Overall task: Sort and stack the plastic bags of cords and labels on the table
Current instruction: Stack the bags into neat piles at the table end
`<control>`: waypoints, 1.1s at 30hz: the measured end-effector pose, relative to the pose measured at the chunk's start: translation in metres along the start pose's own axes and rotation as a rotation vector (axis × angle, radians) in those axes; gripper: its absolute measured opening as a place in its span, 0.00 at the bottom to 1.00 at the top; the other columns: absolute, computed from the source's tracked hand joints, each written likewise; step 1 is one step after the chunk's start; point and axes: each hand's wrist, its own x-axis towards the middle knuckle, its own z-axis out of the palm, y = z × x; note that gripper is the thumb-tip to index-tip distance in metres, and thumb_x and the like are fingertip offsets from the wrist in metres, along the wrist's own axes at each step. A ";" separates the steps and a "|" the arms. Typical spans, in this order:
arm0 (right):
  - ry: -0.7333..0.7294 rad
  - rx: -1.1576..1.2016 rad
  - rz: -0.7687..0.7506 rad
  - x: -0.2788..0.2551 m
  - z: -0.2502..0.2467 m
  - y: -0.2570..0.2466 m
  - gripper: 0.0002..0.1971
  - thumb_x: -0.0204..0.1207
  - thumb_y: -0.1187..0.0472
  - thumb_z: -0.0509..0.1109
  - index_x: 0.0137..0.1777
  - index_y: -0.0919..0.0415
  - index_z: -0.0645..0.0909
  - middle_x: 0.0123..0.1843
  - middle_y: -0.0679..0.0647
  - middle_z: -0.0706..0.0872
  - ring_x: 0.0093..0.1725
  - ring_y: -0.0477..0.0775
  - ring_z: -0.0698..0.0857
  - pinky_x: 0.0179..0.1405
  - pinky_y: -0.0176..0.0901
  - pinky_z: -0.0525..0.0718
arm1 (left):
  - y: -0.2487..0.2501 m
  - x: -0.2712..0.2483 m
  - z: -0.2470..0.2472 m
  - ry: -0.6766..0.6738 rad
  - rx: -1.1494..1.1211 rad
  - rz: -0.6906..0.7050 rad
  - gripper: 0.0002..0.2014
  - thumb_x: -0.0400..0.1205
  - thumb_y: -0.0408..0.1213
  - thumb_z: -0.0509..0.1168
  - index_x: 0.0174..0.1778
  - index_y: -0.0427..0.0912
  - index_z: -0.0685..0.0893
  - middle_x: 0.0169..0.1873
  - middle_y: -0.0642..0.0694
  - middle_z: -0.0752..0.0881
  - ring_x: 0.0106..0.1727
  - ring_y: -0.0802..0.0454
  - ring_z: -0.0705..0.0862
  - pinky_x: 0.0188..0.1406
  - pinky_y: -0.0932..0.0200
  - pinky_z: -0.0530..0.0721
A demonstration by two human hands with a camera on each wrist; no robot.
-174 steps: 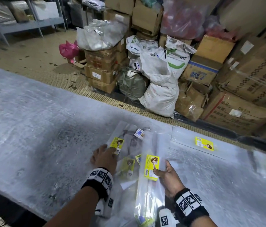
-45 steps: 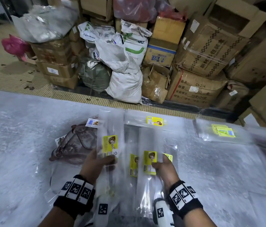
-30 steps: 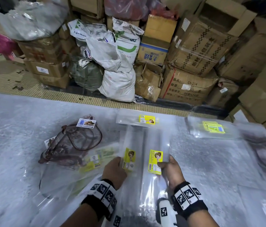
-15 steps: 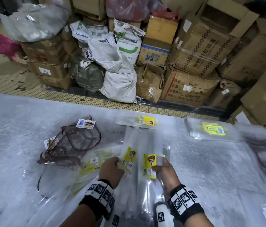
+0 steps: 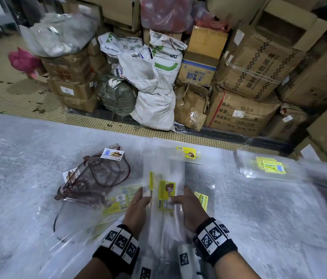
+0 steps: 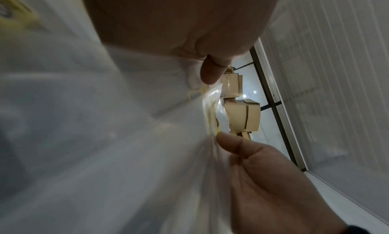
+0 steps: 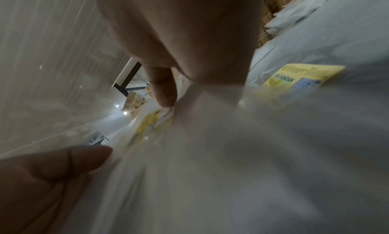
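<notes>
Both hands hold up a bunch of long clear plastic bags [image 5: 164, 174] with yellow labels [image 5: 166, 193] near the table's front edge. My left hand [image 5: 138, 206] pinches the bunch's left edge. My right hand [image 5: 186, 204] pinches its right side, thumb on the label. In the left wrist view the thumb and fingers [image 6: 210, 71] clamp the clear bags [image 6: 118, 146]. The right wrist view shows fingers [image 7: 164, 91] and thumb on blurred bags [image 7: 231, 154]. A bag of dark red cords [image 5: 96, 178] lies to the left.
On the grey table [image 5: 18, 168] lie more clear bags: yellow-labelled ones under my hands [image 5: 116, 204], one at the far edge [image 5: 188, 153], a stack at the right [image 5: 271, 168]. Cardboard boxes [image 5: 245, 115] and white sacks [image 5: 154, 105] crowd the floor beyond.
My two hands have come closer together, gathering the separate long bags into one bunch held upright between them. The cord bag has stayed in place.
</notes>
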 end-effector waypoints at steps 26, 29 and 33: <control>-0.234 -0.009 0.019 -0.012 -0.028 0.005 0.25 0.69 0.57 0.78 0.64 0.66 0.82 0.48 0.57 0.91 0.41 0.52 0.89 0.32 0.40 0.86 | 0.003 0.019 -0.004 0.159 -0.139 0.099 0.19 0.79 0.18 0.64 0.61 0.43 0.80 0.42 0.39 0.90 0.38 0.45 0.89 0.34 0.58 0.89; -0.242 0.111 0.080 -0.017 -0.033 0.011 0.26 0.62 0.62 0.79 0.62 0.67 0.82 0.46 0.62 0.89 0.41 0.61 0.88 0.31 0.49 0.88 | 0.010 0.025 -0.002 0.254 -0.098 0.063 0.12 0.83 0.23 0.62 0.61 0.39 0.76 0.42 0.40 0.86 0.35 0.50 0.82 0.25 0.68 0.81; -0.204 0.439 0.158 -0.016 -0.026 0.013 0.18 0.79 0.53 0.71 0.63 0.63 0.86 0.59 0.68 0.88 0.50 0.65 0.88 0.50 0.58 0.88 | 0.007 0.031 0.006 0.341 -0.046 -0.012 0.23 0.82 0.34 0.63 0.73 0.34 0.68 0.49 0.37 0.86 0.49 0.40 0.84 0.53 0.46 0.84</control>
